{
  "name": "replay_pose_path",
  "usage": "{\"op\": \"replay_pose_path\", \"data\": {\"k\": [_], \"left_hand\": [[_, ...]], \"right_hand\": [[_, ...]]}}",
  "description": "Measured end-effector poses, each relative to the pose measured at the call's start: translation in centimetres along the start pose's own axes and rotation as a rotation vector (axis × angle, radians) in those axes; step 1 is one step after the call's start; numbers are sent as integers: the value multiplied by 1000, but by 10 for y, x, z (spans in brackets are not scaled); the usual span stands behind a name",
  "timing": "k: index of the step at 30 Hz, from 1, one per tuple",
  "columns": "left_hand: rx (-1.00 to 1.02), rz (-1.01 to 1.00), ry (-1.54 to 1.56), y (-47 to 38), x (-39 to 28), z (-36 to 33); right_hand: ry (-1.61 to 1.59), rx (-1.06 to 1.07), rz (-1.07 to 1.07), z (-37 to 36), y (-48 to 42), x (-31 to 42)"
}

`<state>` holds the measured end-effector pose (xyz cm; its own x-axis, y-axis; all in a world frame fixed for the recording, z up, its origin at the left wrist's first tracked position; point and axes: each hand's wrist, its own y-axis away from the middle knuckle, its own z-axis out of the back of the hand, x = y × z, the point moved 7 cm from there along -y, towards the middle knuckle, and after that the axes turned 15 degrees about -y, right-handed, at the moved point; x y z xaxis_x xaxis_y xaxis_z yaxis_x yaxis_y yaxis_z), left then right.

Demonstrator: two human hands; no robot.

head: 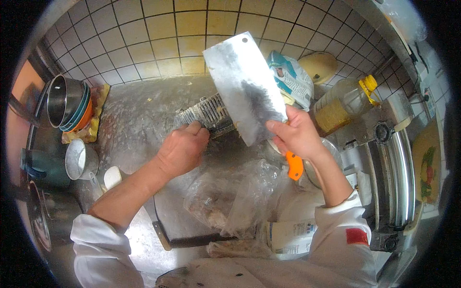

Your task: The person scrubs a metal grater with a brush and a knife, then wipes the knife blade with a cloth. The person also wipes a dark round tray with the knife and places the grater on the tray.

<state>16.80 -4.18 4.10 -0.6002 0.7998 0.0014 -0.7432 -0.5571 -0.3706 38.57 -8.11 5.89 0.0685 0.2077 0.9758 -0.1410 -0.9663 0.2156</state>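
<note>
My right hand point(297, 133) grips a wide cleaver point(245, 82) by its orange handle, which sticks out below the fist. The steel blade is raised and tilted up to the left, with dark smudges on its face. Behind it sits a ridged, flour-caked block point(205, 113), similar to a noodle-cutter part; the blade hides its right end. My left hand point(183, 147) is closed at the block's near left edge. Whether blade and block touch cannot be told. A crumpled clear plastic bag point(230, 198) lies nearer to me.
Stacked bowls point(68, 102) and a metal cup point(82, 158) stand left. At right are an oil jug point(340, 104), a printed bag point(291, 77) and a machine with shiny rollers point(398, 176). A dark board point(180, 219) lies in front, and a tiled wall point(158, 46) rises behind.
</note>
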Motion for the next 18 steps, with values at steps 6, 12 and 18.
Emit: {"op": "replay_pose_path", "data": {"k": [6,12,18], "left_hand": [[-18,-3,12,1,1,-2],[13,17,-2,0,-1,-4],[-12,7,24,1,-1,-1]], "right_hand": [[-85,-82,115,27,-3,19],[-93,28,49,-7,1,1],[-56,-8,77,-3,-2,15]]}}
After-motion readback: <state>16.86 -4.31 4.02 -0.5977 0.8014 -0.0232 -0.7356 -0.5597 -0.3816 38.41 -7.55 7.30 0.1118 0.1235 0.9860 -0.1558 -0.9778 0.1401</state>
